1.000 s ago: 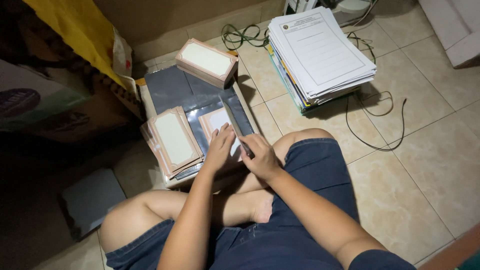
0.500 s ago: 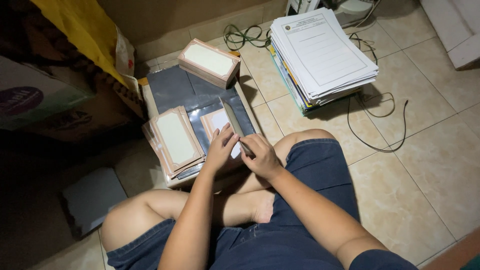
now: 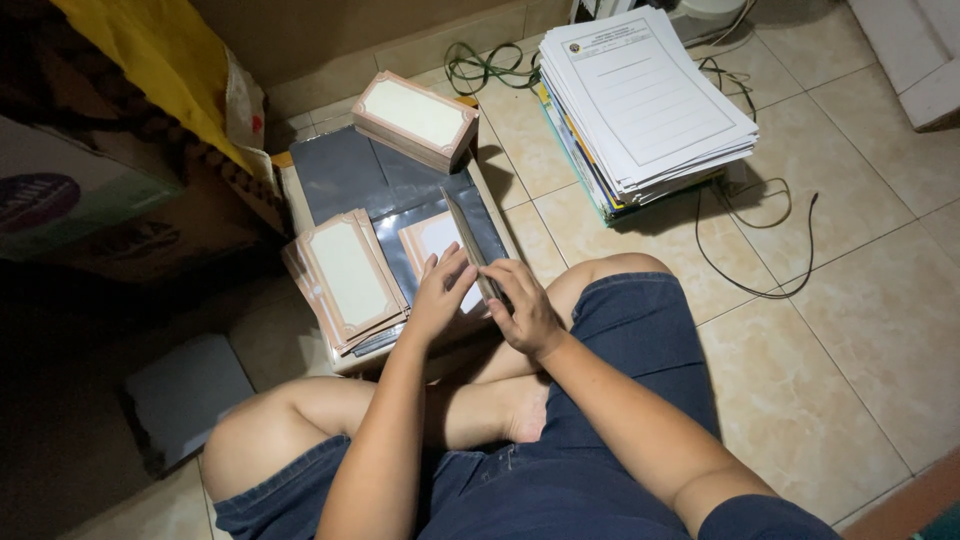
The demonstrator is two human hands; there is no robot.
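Left hand [image 3: 441, 290] lies flat, fingers spread, on a cream card with a tan border [image 3: 432, 243] atop the grey plastic sheets [image 3: 345, 170]. Right hand [image 3: 524, 308] pinches the near end of a thin grey sheet [image 3: 468, 243] held on edge, just right of the card. The card's near part is hidden under the hands.

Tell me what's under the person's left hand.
The left hand rests on a bordered card lying on a dark plastic sheet. The card's lower part is covered by both hands.
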